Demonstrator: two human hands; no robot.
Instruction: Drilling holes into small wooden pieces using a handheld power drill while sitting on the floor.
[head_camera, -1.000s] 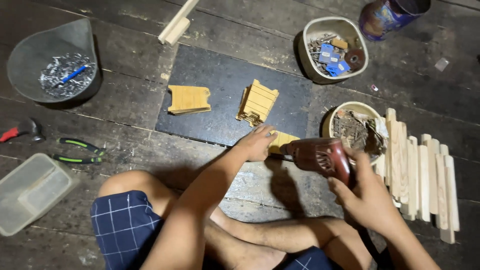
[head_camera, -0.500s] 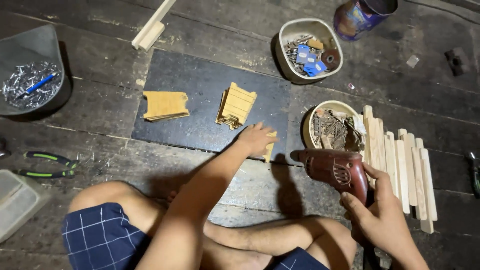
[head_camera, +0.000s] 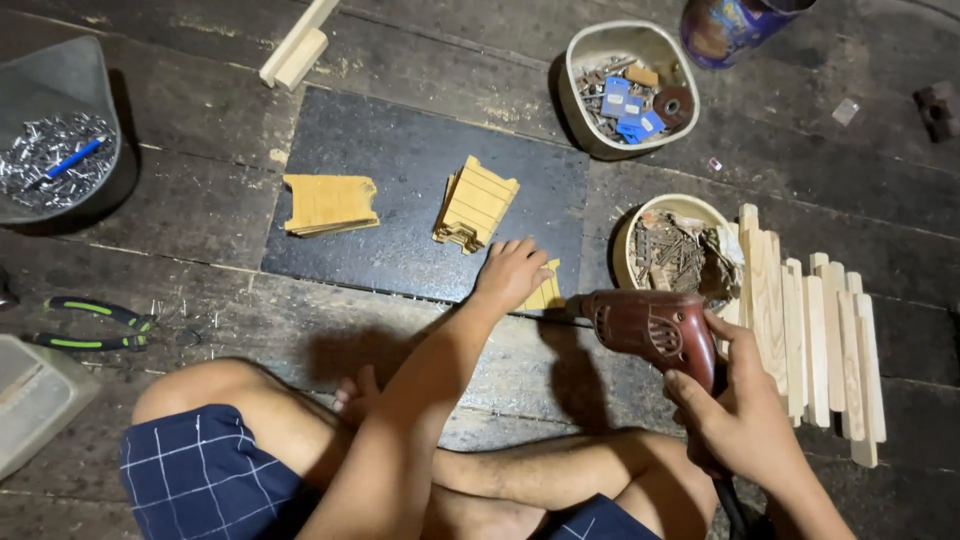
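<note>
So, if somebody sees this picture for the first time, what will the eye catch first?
Probably the dark red electric drill in the right hand, low and right of centre, its nose toward a small yellow wooden piece under the left hand. Behind lies a black mat with two more wooden pieces, and pale wooden slats are stacked at the right.

On the mat (head_camera: 400, 170) lie 2 slat pieces (head_camera: 330, 203) (head_camera: 477, 203) side by side, a 3rd block (head_camera: 545, 295) under the left hand (head_camera: 510, 272) at its near edge, w/ drill (head_camera: 650, 325) just right, bowl (head_camera: 640, 225) & sticks (head_camera: 815, 330) further right.
</note>
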